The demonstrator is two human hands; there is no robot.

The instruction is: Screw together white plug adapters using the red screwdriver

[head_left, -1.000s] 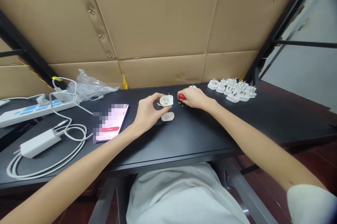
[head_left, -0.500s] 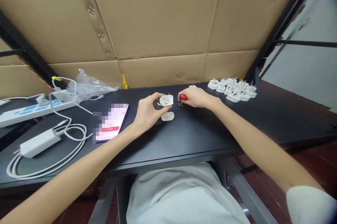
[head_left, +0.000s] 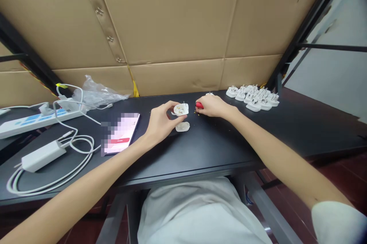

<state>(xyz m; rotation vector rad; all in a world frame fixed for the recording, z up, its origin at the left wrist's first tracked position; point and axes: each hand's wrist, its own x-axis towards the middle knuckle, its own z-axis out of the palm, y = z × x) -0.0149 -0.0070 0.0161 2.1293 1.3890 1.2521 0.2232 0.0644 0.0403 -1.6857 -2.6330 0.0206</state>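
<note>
Between the thumb and fingers of my left hand (head_left: 164,120) is an opened white plug (head_left: 180,109), its inside facing up with small brass-coloured parts showing. A white plug cover (head_left: 182,126) lies on the table just below it. To the right, my right hand (head_left: 211,105) is closed around a red-handled tool (head_left: 198,105); its working end is hidden, so I cannot tell its exact kind. Tiny brass-coloured pieces (head_left: 197,113) lie scattered under those fingers. Partly covered behind the right hand is another white piece with a pin (head_left: 210,93).
Several white plugs (head_left: 255,97) sit grouped at the back right, pins up. On the left are a phone (head_left: 122,133), a white power adapter (head_left: 44,155) with coiled cable, a power strip (head_left: 31,122) and a clear plastic bag (head_left: 97,91). A cardboard panel (head_left: 177,26) stands behind the table.
My right hand has shifted very slightly, and the tiny brass pieces under its fingers look somewhat differently placed. My left hand and the plug stay put.
</note>
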